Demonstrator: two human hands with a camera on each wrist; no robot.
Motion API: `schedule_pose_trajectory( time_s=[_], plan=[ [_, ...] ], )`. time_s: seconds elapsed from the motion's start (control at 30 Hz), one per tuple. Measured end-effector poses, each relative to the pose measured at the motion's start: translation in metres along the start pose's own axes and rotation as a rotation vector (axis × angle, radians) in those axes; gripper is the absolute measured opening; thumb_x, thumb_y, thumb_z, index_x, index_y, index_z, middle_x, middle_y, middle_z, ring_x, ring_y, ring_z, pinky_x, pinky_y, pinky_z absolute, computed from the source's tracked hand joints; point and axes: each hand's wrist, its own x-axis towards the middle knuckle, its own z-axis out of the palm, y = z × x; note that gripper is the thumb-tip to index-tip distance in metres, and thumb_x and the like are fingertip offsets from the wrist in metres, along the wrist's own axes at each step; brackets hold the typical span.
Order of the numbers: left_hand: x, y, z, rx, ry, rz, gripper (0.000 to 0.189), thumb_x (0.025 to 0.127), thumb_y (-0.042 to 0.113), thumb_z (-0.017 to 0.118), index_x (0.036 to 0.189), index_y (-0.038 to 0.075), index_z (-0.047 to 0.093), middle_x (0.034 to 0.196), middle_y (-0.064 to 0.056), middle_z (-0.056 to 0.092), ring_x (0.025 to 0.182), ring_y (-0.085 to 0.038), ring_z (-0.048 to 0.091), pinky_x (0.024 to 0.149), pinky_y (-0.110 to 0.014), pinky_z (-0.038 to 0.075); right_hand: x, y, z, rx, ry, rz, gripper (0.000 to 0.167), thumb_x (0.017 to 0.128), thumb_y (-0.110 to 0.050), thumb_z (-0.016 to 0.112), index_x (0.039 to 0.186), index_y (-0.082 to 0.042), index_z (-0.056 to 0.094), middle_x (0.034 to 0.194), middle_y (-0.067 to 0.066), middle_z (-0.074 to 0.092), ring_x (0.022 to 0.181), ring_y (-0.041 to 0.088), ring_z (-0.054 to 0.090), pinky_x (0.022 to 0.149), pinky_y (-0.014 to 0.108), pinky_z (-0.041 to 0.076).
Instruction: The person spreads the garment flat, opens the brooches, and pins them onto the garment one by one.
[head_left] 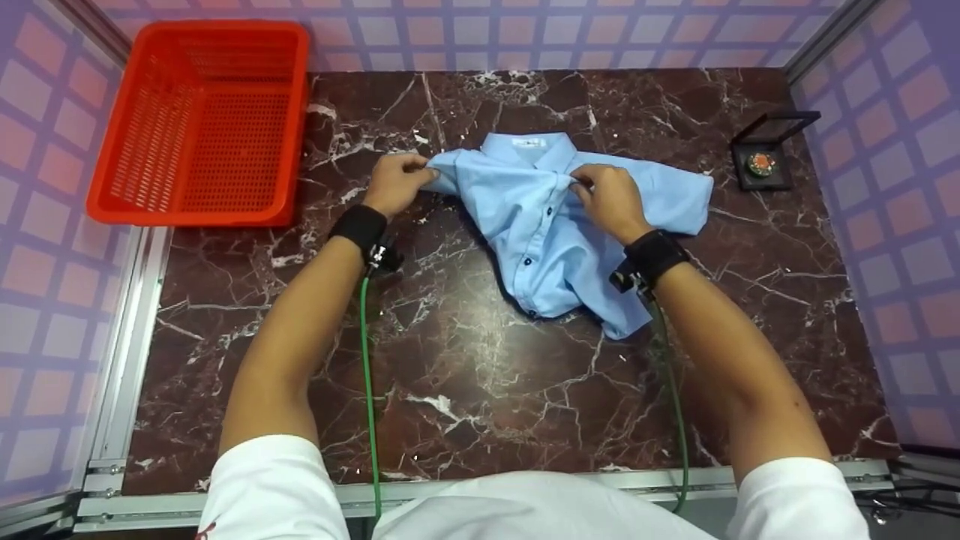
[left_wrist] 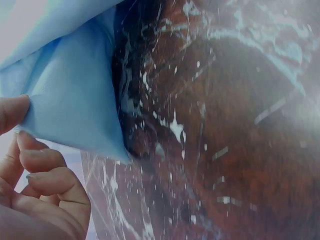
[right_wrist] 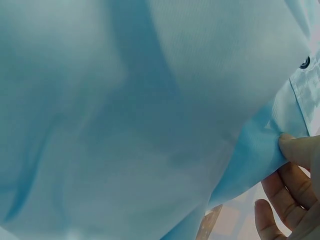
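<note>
A light blue button-up shirt (head_left: 517,217) with dark buttons lies partly bunched on the table, its collar toward the far side. My left hand (head_left: 395,182) pinches the end of the sleeve on the left between thumb and fingers; the left wrist view shows the sleeve's edge (left_wrist: 75,100) held taut. With thumb and fingertips, my right hand (head_left: 611,199) grips the fabric by the button strip, just below the collar. In the right wrist view, blue cloth (right_wrist: 125,115) fills most of the picture, and the thumb presses a fold. The other sleeve (head_left: 679,196) spreads out to the right.
A red plastic basket (head_left: 296,150) stands at the back left. At the right sits a small black open case (head_left: 780,182) with a round ornament inside. Patterned panels border the dark marble table (head_left: 480,405). A green cable (head_left: 367,375) trails from my left wrist.
</note>
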Motion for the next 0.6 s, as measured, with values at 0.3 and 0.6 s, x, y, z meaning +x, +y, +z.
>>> schedule_pose_trajectory(
  time_s=[0.3,0.6],
  plan=[
    [-0.004,-0.006,-0.025,0.163,-0.031,0.044,0.027,0.087,0.018,0.072,0.109,0.003,0.076,0.11,-0.014,0.072,0.098,-0.024,0.06,0.088,-0.032,0.043,-0.001,0.001,-0.001,0.014,-0.003,-0.006,0.015,0.095,-0.01,0.069,0.107,-0.003,0.076,0.1,0.014,0.075,0.093,0.03,0.069,0.083,0.044,0.052],
    [-0.009,-0.013,-0.031,0.436,-0.272,0.122,0.03,0.085,0.002,0.055,0.106,0.001,0.075,0.109,-0.02,0.071,0.094,-0.036,0.058,0.083,-0.042,0.043,-0.007,0.006,0.005,0.019,-0.192,-0.106,0.018,0.094,-0.015,0.07,0.105,-0.001,0.075,0.097,0.015,0.073,0.09,0.031,0.067,0.084,0.046,0.051]
  ],
)
